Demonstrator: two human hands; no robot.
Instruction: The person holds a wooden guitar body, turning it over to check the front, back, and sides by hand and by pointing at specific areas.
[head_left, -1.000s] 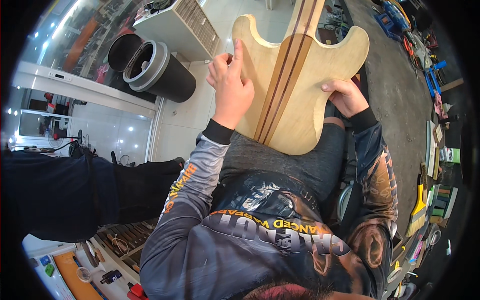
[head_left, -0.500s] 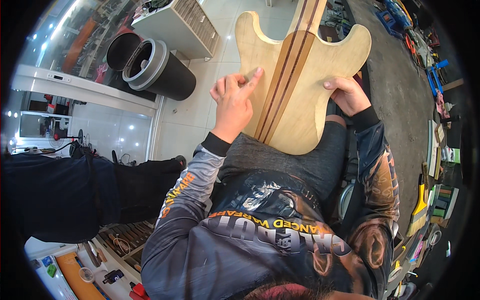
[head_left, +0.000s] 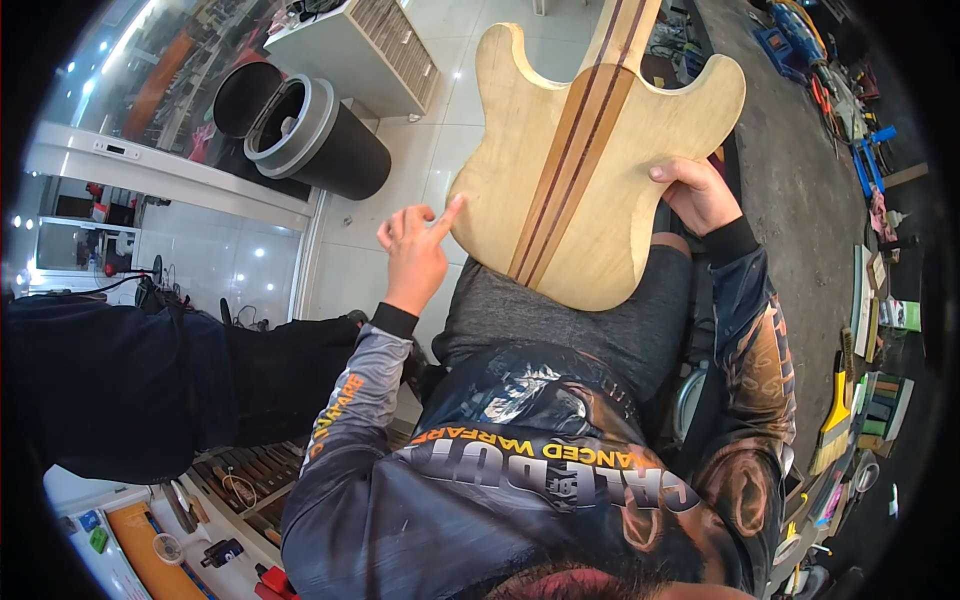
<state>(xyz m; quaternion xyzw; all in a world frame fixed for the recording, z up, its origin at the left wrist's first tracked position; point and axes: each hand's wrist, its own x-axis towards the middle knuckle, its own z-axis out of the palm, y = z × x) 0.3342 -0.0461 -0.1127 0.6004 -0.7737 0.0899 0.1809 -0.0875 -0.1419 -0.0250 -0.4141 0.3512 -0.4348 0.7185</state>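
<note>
A pale wooden electric guitar body [head_left: 508,150] with dark-striped centre strips [head_left: 570,170] rests on my lap, its neck running out past the top edge. My left hand [head_left: 418,250] is at the body's lower left, index finger stretched to the rim, the other fingers loosely bent and apart, holding nothing. My right hand [head_left: 700,195] grips the right side near the waist curve, thumb on the upper face, fingers mostly hidden beneath.
A workbench [head_left: 800,200] with clamps, tools and a yellow brush [head_left: 834,430] runs along my right. A black bin [head_left: 340,150] and cabinet [head_left: 350,60] stand ahead left. A person in dark clothing [head_left: 110,390] is at my left, above trays of tools [head_left: 250,485].
My left hand has moved down and left from the upper left of the guitar body to its lower left rim. My right hand keeps its grip.
</note>
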